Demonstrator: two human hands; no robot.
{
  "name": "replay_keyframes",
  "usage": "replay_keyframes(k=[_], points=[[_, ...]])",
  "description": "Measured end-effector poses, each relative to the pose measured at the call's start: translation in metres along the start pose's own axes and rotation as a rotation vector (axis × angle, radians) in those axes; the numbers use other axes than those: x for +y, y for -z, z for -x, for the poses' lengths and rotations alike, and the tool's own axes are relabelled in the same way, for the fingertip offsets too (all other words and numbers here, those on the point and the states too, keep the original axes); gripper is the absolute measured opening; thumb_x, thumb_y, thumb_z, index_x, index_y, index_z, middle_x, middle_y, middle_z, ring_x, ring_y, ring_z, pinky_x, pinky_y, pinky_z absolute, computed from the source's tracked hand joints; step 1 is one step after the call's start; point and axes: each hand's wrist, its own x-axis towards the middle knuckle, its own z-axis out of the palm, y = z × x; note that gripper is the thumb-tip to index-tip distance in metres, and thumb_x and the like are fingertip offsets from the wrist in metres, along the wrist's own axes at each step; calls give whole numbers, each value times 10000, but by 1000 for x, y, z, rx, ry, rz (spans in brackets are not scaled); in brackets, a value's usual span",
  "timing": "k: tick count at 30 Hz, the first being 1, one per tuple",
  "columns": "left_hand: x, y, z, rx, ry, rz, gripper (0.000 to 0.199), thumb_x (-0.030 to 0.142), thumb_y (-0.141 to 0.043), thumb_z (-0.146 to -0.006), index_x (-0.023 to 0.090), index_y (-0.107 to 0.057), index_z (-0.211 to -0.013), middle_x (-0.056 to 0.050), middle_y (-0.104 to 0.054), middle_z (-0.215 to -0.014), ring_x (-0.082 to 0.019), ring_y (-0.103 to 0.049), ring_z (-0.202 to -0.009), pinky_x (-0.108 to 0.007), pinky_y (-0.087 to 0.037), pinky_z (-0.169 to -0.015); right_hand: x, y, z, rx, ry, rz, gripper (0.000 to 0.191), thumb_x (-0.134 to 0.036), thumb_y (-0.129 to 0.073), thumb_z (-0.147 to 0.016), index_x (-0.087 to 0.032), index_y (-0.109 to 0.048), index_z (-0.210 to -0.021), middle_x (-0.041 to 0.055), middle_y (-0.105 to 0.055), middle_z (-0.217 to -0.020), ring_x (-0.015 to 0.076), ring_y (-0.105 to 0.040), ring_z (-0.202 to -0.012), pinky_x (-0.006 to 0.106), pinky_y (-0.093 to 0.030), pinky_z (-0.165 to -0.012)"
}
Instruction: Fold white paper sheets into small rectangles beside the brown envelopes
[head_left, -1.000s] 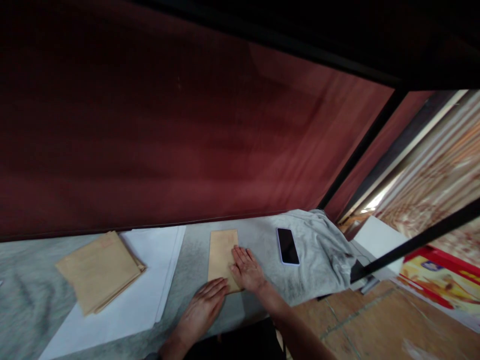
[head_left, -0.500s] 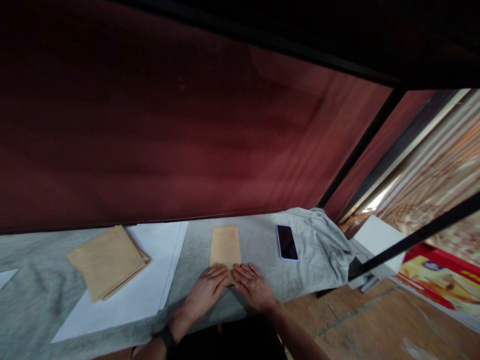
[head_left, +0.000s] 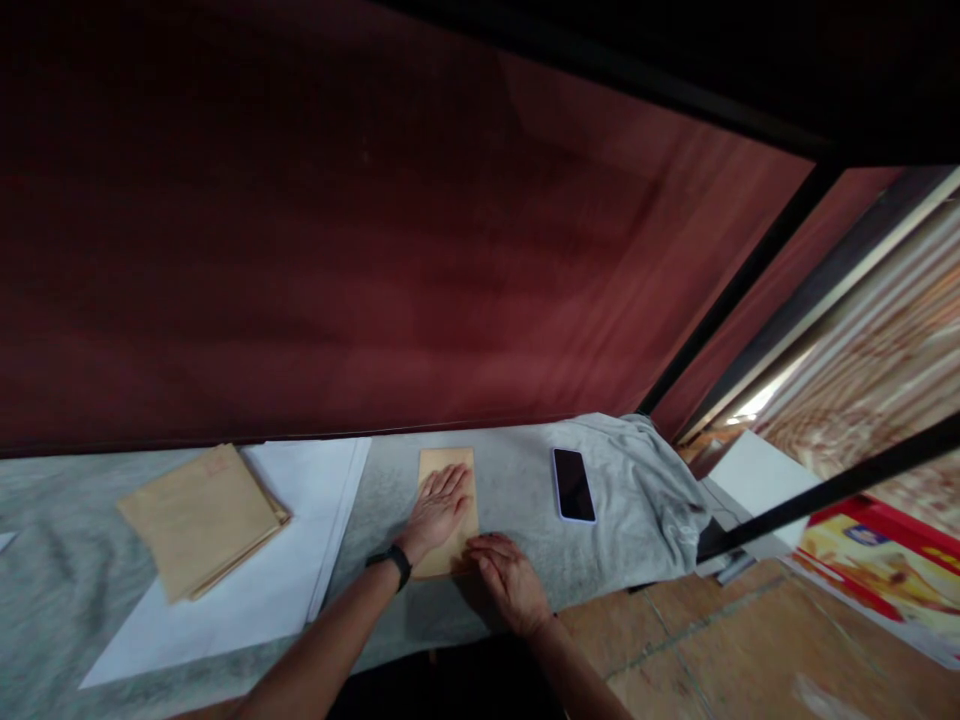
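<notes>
A small brown paper envelope [head_left: 429,467] lies lengthwise on the grey cloth in front of me. My left hand [head_left: 439,508], with a black band on its wrist, is laid flat across its upper middle, fingers stretched out. At the envelope's lower right edge rests my right hand [head_left: 513,585], loosely bent, with thumb and fingers a little apart and nothing visible in it. A stack of similar brown envelopes [head_left: 202,515] sits to the left, on top of large white paper sheets [head_left: 300,560].
A phone [head_left: 574,486] in a light purple case lies right of the envelope. Grey cloth [head_left: 637,490] covers the narrow surface, bunched at its right end. A red panel [head_left: 375,280] rises behind, with a dark metal post [head_left: 739,280] at right. A red-and-yellow box [head_left: 885,560] stands beyond.
My left hand has moved up from the envelope's lower end and now lies over its middle. My right hand has shifted slightly down and right to its edge, its fingers more bent.
</notes>
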Motion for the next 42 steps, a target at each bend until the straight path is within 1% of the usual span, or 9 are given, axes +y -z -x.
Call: replay_keyframes(k=[4, 8, 15, 21, 25, 29, 32, 36, 42], points=[[1, -5, -11, 15, 18, -3, 543, 352, -299, -1020, 221, -378, -1540, -78, -421, -1591, -246, -326, -1493, -509, -190, -1232, 3, -1, 0, -11, -14, -43, 396, -357, -350, -1072, -238, -715, -1168, 63, -716, -1231, 204, -620, -1198, 407, -467, -1087], [0, -5, -6, 11, -29, 0, 545, 360, -298, -1023, 214, -375, -1543, -71, -432, -1585, -229, -322, -1494, -476, -174, -1243, 6, -3, 1, -1, -25, -67, 391, -362, -353, -1073, -238, -714, -1157, 59, -717, -1219, 200, -623, -1183, 408, -464, -1085], [2, 1, 22, -36, -134, 38, 546, 396, -290, -1041, 228, -336, -1559, -41, -410, -1600, -179, -328, -1488, -405, -183, -1246, 9, -4, 2, 50, -52, -65, 413, -352, -316, -1079, -215, -701, -1130, 65, -730, -1132, 193, -644, -1118, 394, -500, -1043], [6, 12, 49, -136, -159, 157, 530, 401, -286, -1054, 221, -360, -1547, -49, -423, -1590, -183, -326, -1491, -408, -224, -1241, 13, -7, 1, 68, -66, -52, 429, -324, -289, -1077, -251, -712, -1077, 63, -736, -1117, 194, -663, -1076, 402, -516, -1027], [7, 23, 72, -178, -187, 248, 496, 400, -299, -1060, 261, -398, -1525, -32, -447, -1574, -161, -356, -1476, -403, -267, -1233, 16, -10, 0, 70, -55, -34, 387, -307, -341, -1061, -230, -720, -1060, 70, -745, -1087, 199, -673, -1057, 395, -527, -1006], [9, 29, 99, -118, -211, 323, 500, 416, -476, -1010, 278, -456, -1490, -39, -487, -1547, -178, -413, -1446, -415, -335, -1212, 17, -10, 0, 60, -32, -22, 317, -302, -420, -1035, -219, -726, -1050, 69, -744, -1103, 193, -672, -1066, 376, -523, -998], [13, 29, 112, -55, -144, 344, 422, 318, -487, -1005, 270, -543, -1420, -38, -546, -1499, -179, -476, -1402, -416, -389, -1186, 17, -9, 1, 50, -12, -10, 251, -319, -501, -1002, -228, -728, -1058, 65, -740, -1118, 199, -669, -1080, 378, -520, -996], [21, 28, 116, 43, -57, 370, 368, 215, -460, -995, 277, -637, -1312, -23, -627, -1414, -172, -554, -1329, -405, -446, -1147, 19, -11, 1, 47, 3, 27, 183, -312, -584, -960, -240, -722, -1056, 51, -737, -1121, 206, -669, -1075, 377, -524, -983], [26, 28, 115, 115, -29, 354, 374, 160, -440, -979, 247, -668, -1262, -39, -663, -1363, -176, -586, -1290, -399, -475, -1125, 16, -20, 1, 124, -32, 111, 239, -199, -485, -979, -222, -709, -1058, 72, -730, -1120, 217, -661, -1081, 408, -511, -986]])
